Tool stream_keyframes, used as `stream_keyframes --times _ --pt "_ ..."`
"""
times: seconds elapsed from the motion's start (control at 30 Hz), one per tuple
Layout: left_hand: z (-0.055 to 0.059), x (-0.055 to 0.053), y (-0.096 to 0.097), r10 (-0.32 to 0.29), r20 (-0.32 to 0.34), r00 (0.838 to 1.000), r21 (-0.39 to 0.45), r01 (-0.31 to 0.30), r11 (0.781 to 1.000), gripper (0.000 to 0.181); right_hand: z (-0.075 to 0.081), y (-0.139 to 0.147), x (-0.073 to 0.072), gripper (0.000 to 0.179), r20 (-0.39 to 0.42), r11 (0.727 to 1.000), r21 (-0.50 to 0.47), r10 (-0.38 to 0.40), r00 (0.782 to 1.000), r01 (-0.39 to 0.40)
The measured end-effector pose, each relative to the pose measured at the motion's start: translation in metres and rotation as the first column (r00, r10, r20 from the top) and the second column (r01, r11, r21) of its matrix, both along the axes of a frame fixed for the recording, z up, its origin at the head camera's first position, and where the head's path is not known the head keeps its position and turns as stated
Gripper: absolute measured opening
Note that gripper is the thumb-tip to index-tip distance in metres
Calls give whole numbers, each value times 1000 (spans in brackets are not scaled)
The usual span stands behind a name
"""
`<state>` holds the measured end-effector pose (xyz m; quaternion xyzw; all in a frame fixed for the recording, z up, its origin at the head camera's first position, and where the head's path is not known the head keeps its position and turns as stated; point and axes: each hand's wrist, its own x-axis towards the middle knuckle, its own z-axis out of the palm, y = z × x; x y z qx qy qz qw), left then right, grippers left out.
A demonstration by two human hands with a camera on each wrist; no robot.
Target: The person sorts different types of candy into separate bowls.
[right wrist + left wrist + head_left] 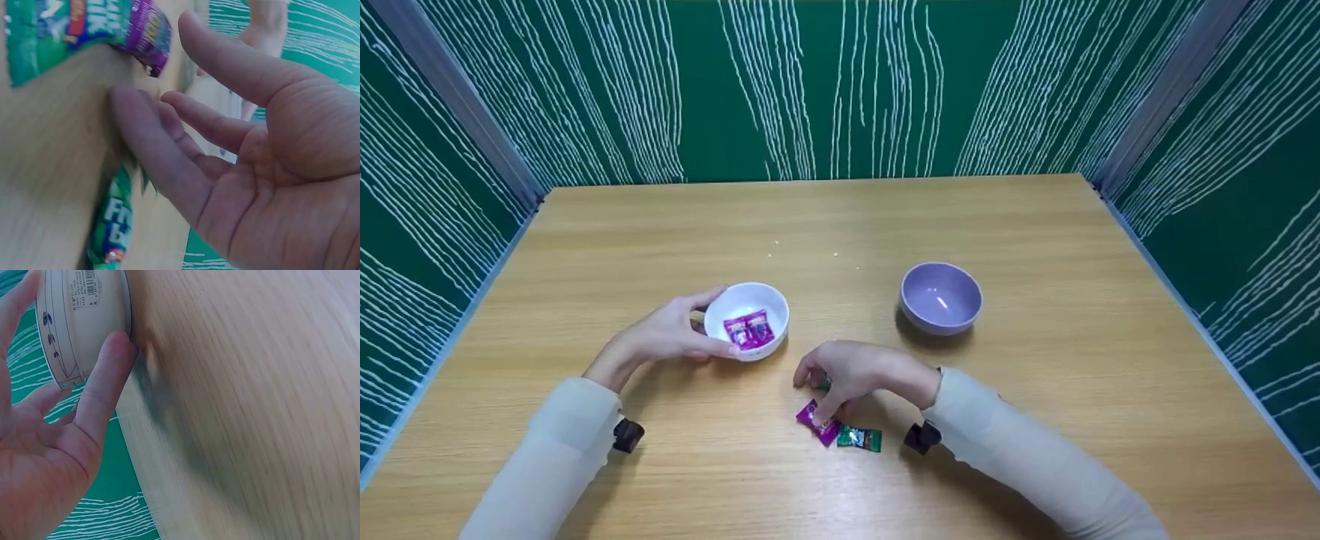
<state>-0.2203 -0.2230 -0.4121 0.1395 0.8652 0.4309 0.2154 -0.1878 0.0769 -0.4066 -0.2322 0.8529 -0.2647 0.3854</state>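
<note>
My left hand [679, 330] grips a small white bowl [781, 321] from its left side, the thumb at the rim nearest me. Two purple candy packets [749, 330] lie inside it. The left wrist view shows the outside of the white bowl [93, 312], with a barcode label and a leaf pattern. My right hand [851, 373] reaches low over the table, fingers spread and bent slightly, nothing held. Near its thumb lie a purple candy packet [817, 431] and a green candy packet [861, 439]. Another green candy packet [112, 225] lies beside its fingers, partly hidden in the head view.
A purple bowl [941, 296] stands on the wooden table [660, 232], to the right of and behind my right hand. A few tiny pale crumbs [835, 254] lie farther back. Green panels with white streaks [877, 90] enclose the table's back and sides.
</note>
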Motion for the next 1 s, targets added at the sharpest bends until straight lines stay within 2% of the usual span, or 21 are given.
stream_keyframes --times 0.13,0.27,0.4,0.67,0.87,1.0 --pt "-1 0 0 -5 2 1000 16 5 1000 110 -4 -1 2 36 -12 1000 -25 12 1000 -13" --pt "-1 0 1 -17 -3 1000 34 17 999 108 -7 1 1 27 32 998 -58 -3 999 5" --pt "-2 0 1 -21 -4 1000 26 21 999 110 -7 1 1 24 67 998 -57 -17 998 21" --pt "-1 -4 0 -14 0 1000 4 14 1000 110 -6 3 1 21 67 998 -65 8 998 -4" --pt "0 -3 1 -9 0 1000 -15 9 1000 111 -5 7 0 19 62 993 -112 44 997 -37" --pt "0 -1 0 -13 -3 1000 -23 13 1000 110 -6 7 0 17 86 990 -141 41 995 -29"
